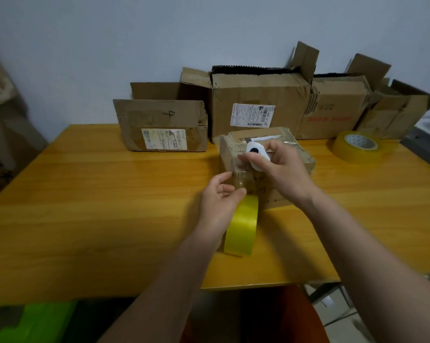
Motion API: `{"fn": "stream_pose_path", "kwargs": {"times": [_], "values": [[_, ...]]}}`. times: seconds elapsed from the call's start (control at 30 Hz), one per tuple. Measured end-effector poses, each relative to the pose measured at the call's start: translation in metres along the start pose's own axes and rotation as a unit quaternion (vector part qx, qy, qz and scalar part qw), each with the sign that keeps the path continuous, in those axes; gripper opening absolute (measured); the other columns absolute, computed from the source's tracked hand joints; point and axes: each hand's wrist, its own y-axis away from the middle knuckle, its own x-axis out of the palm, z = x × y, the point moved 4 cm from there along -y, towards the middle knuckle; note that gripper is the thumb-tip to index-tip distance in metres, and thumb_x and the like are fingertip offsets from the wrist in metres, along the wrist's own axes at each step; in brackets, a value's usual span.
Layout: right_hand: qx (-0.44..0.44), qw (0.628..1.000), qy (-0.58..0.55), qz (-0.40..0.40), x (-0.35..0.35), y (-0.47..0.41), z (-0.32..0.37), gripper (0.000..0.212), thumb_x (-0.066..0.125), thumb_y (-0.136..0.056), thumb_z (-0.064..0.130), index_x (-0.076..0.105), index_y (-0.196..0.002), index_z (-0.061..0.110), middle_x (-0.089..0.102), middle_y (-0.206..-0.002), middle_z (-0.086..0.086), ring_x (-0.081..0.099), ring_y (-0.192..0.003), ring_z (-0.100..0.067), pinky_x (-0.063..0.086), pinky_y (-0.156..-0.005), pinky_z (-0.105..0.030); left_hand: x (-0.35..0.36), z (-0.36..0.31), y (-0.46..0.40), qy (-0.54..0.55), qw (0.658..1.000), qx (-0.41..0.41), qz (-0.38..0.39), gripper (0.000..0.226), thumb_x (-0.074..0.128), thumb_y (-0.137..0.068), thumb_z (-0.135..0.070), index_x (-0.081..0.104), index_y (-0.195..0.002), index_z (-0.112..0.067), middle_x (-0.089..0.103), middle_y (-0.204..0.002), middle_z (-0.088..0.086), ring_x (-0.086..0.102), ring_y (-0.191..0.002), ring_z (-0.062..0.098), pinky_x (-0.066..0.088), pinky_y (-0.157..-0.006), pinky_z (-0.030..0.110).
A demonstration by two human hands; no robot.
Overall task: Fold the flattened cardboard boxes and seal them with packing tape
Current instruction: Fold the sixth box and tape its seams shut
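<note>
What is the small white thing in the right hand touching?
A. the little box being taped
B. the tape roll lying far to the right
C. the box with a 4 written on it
A: the right hand holds the small white cutter against the top of the small cardboard box, where the left hand pulls the yellow tape roll.

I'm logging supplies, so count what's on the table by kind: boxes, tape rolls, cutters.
Boxes: 5: small box being taped, "4" box, labelled box, red-print box, far-right box
Tape rolls: 2: one in the left hand at, spare
Cutters: 1: white, in the right hand
Total: 8
</note>
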Motion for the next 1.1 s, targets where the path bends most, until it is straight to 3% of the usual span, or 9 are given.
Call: {"fn": "stream_pose_path", "kwargs": {"times": [0.1, 0.23, 0.33, 0.4, 0.5, 0.57, 0.7, 0.93, 1.1], "values": [[-0.041, 0.998, 0.016, -0.039, -0.009, 0.004, 0.003, 0.008, 0.071, -0.084, 0.012, 0.065, -0.089, 0.008, 0.073, -0.088, -0.016, 0.069, -0.085, -0.035, 0.055, -0.074, -0.054, 0.002, -0.001, 0.0, 0.009, 1.0, 0.0, -0.007, 0.044, 0.069, -0.087, -0.017, 0.056, -0.127, -0.029, 0.063, -0.105, 0.001, 0.061, -0.093, 0.009, 0.041, -0.064, 0.011], [-0.09, 0.99, 0.094, -0.047, -0.014, 0.014, 0.003, 0.014, 0.073, -0.081, 0.01, 0.07, -0.089, 0.021, 0.071, -0.083, -0.002, 0.066, -0.074, -0.014, 0.054, -0.068, -0.03, 0.002, -0.002, -0.002, 0.005, 1.0, -0.003, 0.001, 0.051, 0.068, -0.089, -0.016, 0.051, -0.134, -0.031, 0.06, -0.11, 0.0, 0.059, -0.098, 0.01, 0.043, -0.069, 0.016], [-0.097, 0.971, 0.217, -0.008, -0.01, 0.021, -0.002, 0.01, 0.067, -0.088, 0.018, 0.064, -0.093, 0.026, 0.064, -0.081, 0.012, 0.057, -0.074, 0.002, 0.041, -0.063, -0.01, 0.006, 0.001, -0.002, -0.008, 0.999, -0.026, 0.045, 0.065, 0.073, -0.084, -0.023, 0.042, -0.139, -0.036, 0.052, -0.125, 0.001, 0.054, -0.112, 0.015, 0.048, -0.09, 0.026], [-0.091, 0.953, 0.288, -0.002, -0.009, 0.021, -0.006, 0.005, 0.063, -0.091, 0.023, 0.061, -0.095, 0.025, 0.058, -0.076, 0.015, 0.053, -0.072, 0.007, 0.036, -0.059, -0.007, 0.009, 0.006, 0.002, -0.046, 0.994, -0.046, 0.083, 0.078, 0.078, -0.078, -0.035, 0.035, -0.143, -0.035, 0.044, -0.135, -0.004, 0.048, -0.122, 0.017, 0.044, -0.103, 0.037], [-0.085, 0.948, 0.306, -0.027, -0.01, 0.018, -0.007, 0.009, 0.063, -0.091, 0.023, 0.063, -0.097, 0.016, 0.06, -0.076, 0.012, 0.054, -0.071, -0.001, 0.039, -0.06, -0.012, 0.008, 0.007, 0.009, -0.102, 0.989, -0.032, 0.105, 0.084, 0.078, -0.076, -0.045, 0.033, -0.145, -0.03, 0.037, -0.137, -0.009, 0.041, -0.126, 0.012, 0.04, -0.105, 0.034], [-0.085, 0.949, 0.303, -0.024, -0.007, 0.016, -0.006, 0.011, 0.065, -0.089, 0.023, 0.064, -0.097, 0.015, 0.065, -0.082, 0.004, 0.058, -0.077, -0.012, 0.045, -0.066, -0.027, 0.005, 0.005, 0.011, -0.146, 0.984, -0.017, 0.103, 0.087, 0.078, -0.073, -0.05, 0.033, -0.144, -0.026, 0.036, -0.13, -0.01, 0.041, -0.122, 0.009, 0.039, -0.101, 0.03], [-0.089, 0.947, 0.306, -0.032, 0.0, 0.01, -0.008, 0.011, 0.066, -0.089, 0.026, 0.063, -0.093, 0.016, 0.062, -0.078, 0.004, 0.055, -0.072, -0.013, 0.037, -0.057, -0.023, 0.0, -0.003, 0.012, -0.241, 0.968, 0.008, 0.064, 0.081, 0.08, -0.066, -0.055, 0.04, -0.131, -0.026, 0.034, -0.122, -0.01, 0.038, -0.115, 0.008, 0.036, -0.092, 0.025], [-0.063, 0.96, 0.27, -0.049, -0.005, 0.008, -0.009, 0.014, 0.067, -0.087, 0.025, 0.066, -0.095, 0.014, 0.066, -0.082, 0.001, 0.059, -0.076, -0.016, 0.048, -0.069, -0.039, 0.004, -0.002, 0.008, -0.097, 0.995, 0.013, 0.024, 0.028, 0.076, -0.079, -0.039, 0.063, -0.094, -0.019, 0.056, -0.113, -0.001, 0.051, -0.11, 0.013, 0.043, -0.086, 0.029], [-0.041, 0.975, 0.218, -0.018, -0.007, 0.006, -0.008, 0.012, 0.069, -0.085, 0.015, 0.069, -0.097, 0.015, 0.069, -0.091, 0.0, 0.062, -0.086, -0.018, 0.05, -0.08, -0.045, 0.008, -0.003, 0.003, 0.002, 1.0, -0.028, -0.01, 0.021, 0.074, -0.082, -0.02, 0.059, -0.097, -0.021, 0.067, -0.098, 0.004, 0.064, -0.095, 0.019, 0.051, -0.079, 0.031]]}}
